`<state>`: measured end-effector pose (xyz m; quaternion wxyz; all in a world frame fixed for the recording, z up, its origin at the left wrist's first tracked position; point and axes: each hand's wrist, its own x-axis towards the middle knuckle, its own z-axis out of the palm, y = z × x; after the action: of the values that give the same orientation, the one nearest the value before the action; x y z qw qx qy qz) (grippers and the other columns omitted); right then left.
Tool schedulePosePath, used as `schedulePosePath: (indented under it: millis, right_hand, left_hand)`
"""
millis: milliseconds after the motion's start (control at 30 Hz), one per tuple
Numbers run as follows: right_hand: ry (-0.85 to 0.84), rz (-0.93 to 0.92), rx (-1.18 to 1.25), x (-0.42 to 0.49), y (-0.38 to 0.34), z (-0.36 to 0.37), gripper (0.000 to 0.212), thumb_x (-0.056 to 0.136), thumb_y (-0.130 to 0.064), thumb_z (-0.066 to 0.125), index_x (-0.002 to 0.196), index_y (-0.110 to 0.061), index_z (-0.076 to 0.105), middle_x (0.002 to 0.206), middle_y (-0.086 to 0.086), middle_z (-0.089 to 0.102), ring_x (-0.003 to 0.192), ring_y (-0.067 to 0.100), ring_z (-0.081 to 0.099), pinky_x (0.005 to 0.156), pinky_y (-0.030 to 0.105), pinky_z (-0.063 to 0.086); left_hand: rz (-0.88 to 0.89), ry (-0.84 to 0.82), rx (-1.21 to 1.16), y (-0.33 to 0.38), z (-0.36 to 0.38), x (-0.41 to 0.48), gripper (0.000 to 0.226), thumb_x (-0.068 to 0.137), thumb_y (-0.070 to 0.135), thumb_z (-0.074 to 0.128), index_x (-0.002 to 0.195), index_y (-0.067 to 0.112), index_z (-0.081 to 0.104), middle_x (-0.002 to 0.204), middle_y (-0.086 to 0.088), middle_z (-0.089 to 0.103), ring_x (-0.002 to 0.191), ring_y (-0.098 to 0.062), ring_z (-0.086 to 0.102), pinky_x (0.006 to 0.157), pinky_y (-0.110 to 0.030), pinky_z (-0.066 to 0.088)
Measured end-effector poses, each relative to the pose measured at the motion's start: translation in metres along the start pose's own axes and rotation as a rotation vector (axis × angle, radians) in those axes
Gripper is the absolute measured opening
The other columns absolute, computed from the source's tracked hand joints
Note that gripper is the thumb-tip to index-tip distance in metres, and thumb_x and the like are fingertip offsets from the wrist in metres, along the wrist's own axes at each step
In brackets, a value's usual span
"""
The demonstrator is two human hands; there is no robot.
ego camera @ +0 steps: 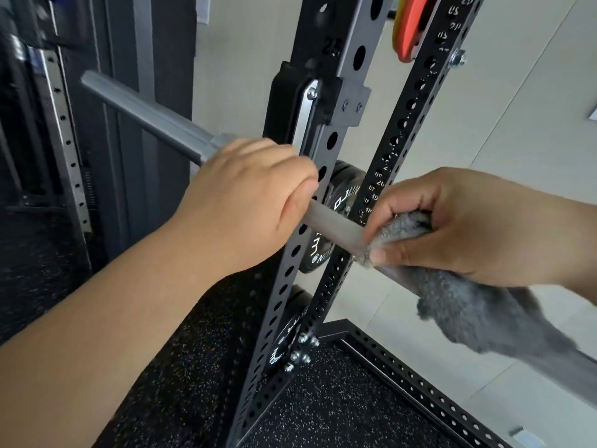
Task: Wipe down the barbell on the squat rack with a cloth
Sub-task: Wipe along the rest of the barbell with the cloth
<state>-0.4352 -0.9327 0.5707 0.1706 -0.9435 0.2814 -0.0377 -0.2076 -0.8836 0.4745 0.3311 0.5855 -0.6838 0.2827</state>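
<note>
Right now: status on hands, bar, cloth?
Left hand grips the barbell bare. Right hand holds the grey cloth around the shaft. Shaft between the hands unobstructed; rack upright behind it.

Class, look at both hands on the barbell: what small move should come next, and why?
Probably slide the cloth along the barbell toward the left hand. The right hand holds the cloth round the bar, the left hand grips it, and a bare stretch lies between them.

Left hand (245,202) on barbell (336,226), cloth (468,299) right; rack (326,147) behind.
</note>
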Motion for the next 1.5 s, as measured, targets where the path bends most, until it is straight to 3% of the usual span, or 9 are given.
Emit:
schedulePosePath:
  millis: [133,300,467,633,800,933,1100,1267,1500]
  right_hand:
    - [0.269,-0.133,-0.099,0.030,-0.004,0.022,0.003,0.083,-0.042,0.075,0.086,-0.041,0.076,0.089,-0.027,0.073,0.086,-0.009,0.069,0.076,0.003,0.048]
    - [-0.118,0.124,0.220,0.029,-0.012,-0.007,0.005,0.081,-0.022,0.078,0.083,-0.026,0.079,0.087,-0.001,0.078,0.068,0.012,0.077,0.055,0.018,0.059]
    - [0.109,-0.008,0.037,0.058,-0.015,0.011,0.008,0.080,-0.039,0.078,0.087,-0.035,0.076,0.085,-0.017,0.077,0.077,-0.003,0.073,0.069,0.008,0.055]
    - [-0.286,0.162,0.327,0.036,0.009,-0.014,0.011,0.085,-0.023,0.084,0.092,-0.018,0.078,0.089,0.011,0.076,0.080,0.042,0.075,0.072,0.060,0.062]
    - [0.174,0.115,0.275,0.056,0.003,0.006,0.017,0.075,-0.042,0.075,0.085,-0.028,0.074,0.080,-0.010,0.075,0.071,0.001,0.072,0.065,0.015,0.054]
    - [-0.103,0.200,0.468,0.047,0.003,-0.004,0.018,0.076,-0.018,0.077,0.089,-0.006,0.071,0.081,0.015,0.072,0.065,0.028,0.074,0.056,0.039,0.063]
    - [0.162,0.037,0.172,0.056,-0.006,0.008,0.008,0.080,-0.036,0.078,0.081,-0.032,0.071,0.074,-0.012,0.074,0.066,0.002,0.072,0.059,0.009,0.053]
    - [-0.121,0.212,0.301,0.037,-0.009,-0.006,0.005,0.080,-0.017,0.077,0.078,-0.018,0.073,0.073,0.005,0.075,0.061,0.015,0.075,0.050,0.020,0.058]
    - [0.097,0.131,0.108,0.046,-0.003,0.005,0.009,0.086,-0.032,0.077,0.083,-0.029,0.069,0.076,-0.013,0.074,0.065,-0.001,0.071,0.057,0.011,0.052]
  left_hand:
    - [-0.043,-0.010,-0.021,-0.035,-0.023,0.003,0.038,0.104,0.034,0.036,0.099,0.027,0.073,0.093,0.012,0.068,0.088,-0.016,0.061,0.094,-0.041,0.045]
    - [-0.033,-0.058,-0.385,-0.088,-0.010,-0.001,0.045,0.105,0.032,0.034,0.111,0.023,0.077,0.112,0.013,0.071,0.107,-0.012,0.065,0.094,-0.046,0.052]
    - [0.067,-0.005,-0.490,-0.094,0.013,0.001,0.042,0.103,0.022,0.037,0.104,0.010,0.078,0.102,0.001,0.070,0.104,-0.019,0.063,0.090,-0.048,0.049]
    - [0.117,0.000,-0.473,-0.098,0.014,0.004,0.039,0.098,0.019,0.040,0.102,0.012,0.078,0.095,0.003,0.070,0.100,-0.021,0.061,0.091,-0.047,0.048]
    - [0.159,-0.024,-0.439,-0.098,0.010,0.008,0.041,0.098,0.020,0.039,0.104,0.017,0.079,0.098,0.009,0.073,0.108,-0.016,0.060,0.098,-0.035,0.044]
    - [0.133,-0.037,-0.439,-0.098,0.011,0.005,0.044,0.100,0.024,0.036,0.108,0.019,0.078,0.102,0.009,0.072,0.114,-0.017,0.056,0.103,-0.035,0.041]
    - [0.103,-0.207,-0.251,-0.082,-0.004,0.011,0.039,0.096,0.049,0.041,0.116,0.041,0.073,0.107,0.025,0.066,0.117,-0.015,0.055,0.111,-0.046,0.034]
    - [0.128,-0.247,-0.044,-0.056,-0.001,0.012,0.057,0.098,0.072,0.023,0.125,0.048,0.068,0.117,0.029,0.067,0.122,-0.026,0.054,0.108,-0.048,0.029]
    - [0.108,-0.154,-0.018,-0.047,-0.002,0.008,0.042,0.097,0.068,0.041,0.115,0.047,0.073,0.109,0.029,0.067,0.112,-0.020,0.049,0.091,-0.039,0.021]
